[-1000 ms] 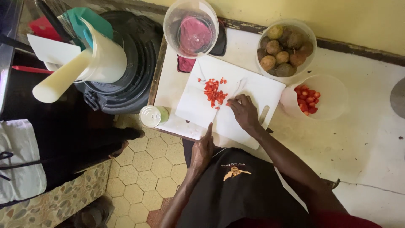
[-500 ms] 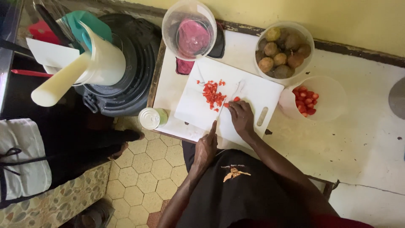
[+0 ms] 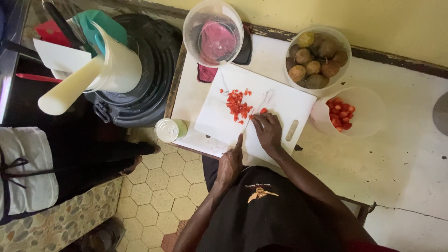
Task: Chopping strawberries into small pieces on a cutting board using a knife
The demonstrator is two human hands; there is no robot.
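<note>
right hand [image 3: 267, 133] moved left, chopped tomato [image 3: 238, 105] (red)

Blk tee [image 3: 261, 214] w/ orange logo

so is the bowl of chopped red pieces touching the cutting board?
Touching. In the head view, the translucent bowl rim meets the white cutting board at its right edge, with no visible strip of counter between them.

Mid-frame, I see my right hand [image 3: 268, 133] resting on the white cutting board [image 3: 280, 100] beside the red chopped pieces [image 3: 238, 105]; my left hand [image 3: 230, 163] touches the board's near edge.
</note>
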